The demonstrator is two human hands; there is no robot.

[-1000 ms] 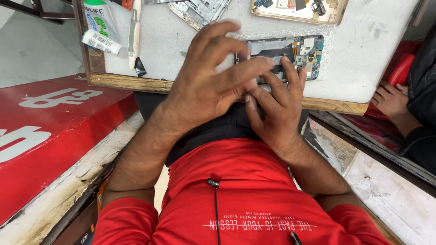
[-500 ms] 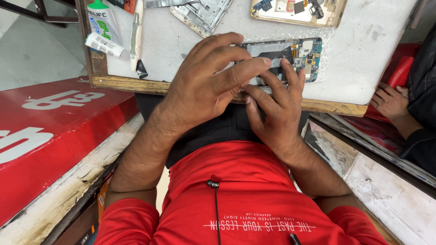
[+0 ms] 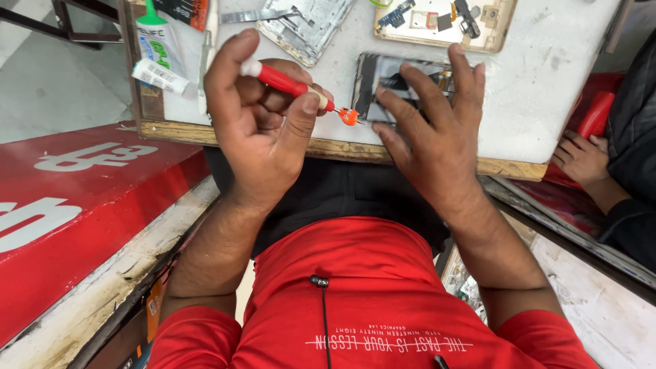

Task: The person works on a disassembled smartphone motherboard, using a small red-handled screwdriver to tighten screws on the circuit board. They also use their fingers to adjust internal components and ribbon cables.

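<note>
My left hand (image 3: pixel 263 130) is closed around a small screwdriver (image 3: pixel 290 83) with a red handle and an orange collar. Its tip points right, at the near left corner of an opened phone (image 3: pixel 389 78). The phone lies back-up on the white work board (image 3: pixel 547 82) with its dark inner parts showing. My right hand (image 3: pixel 430 133) rests flat on the phone with the fingers spread over its lower half, pinning it to the board.
A phone frame (image 3: pixel 307 24) and a shallow tray of small parts (image 3: pixel 444 17) lie at the far side of the board. A glue tube (image 3: pixel 160 75) sits at its left edge. Another person's hand (image 3: pixel 581 157) is at the right, and a red counter (image 3: pixel 82 198) at the left.
Both hands were bunched together over the phone. Now my left hand has drawn back to the left with the screwdriver in plain sight, and my right hand stays on the phone.
</note>
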